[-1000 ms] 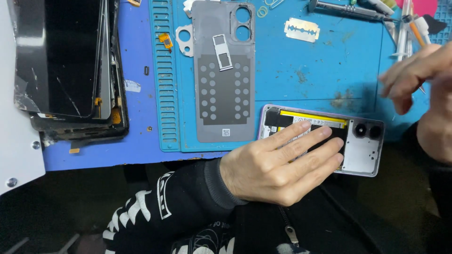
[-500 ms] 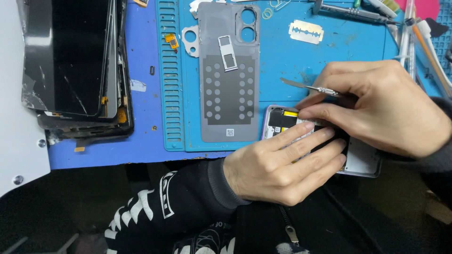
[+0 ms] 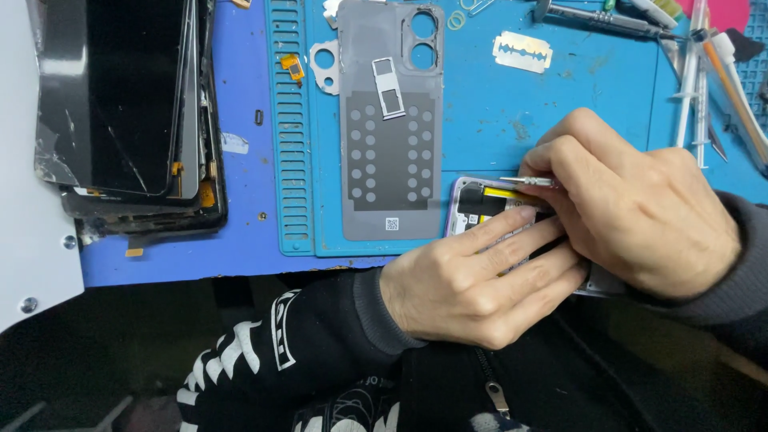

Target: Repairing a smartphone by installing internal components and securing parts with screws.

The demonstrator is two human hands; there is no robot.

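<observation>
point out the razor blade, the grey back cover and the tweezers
razor blade [image 3: 522,52], head view, middle of the blade
grey back cover [image 3: 390,136], head view, centre of its inner face
tweezers [image 3: 528,182], head view, metal shaft by the right hand's fingers

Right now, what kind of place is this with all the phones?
Probably a phone repair bench. An opened phone lies under both hands, its grey back cover sits on a blue work mat, and cracked screens are stacked nearby.
</observation>
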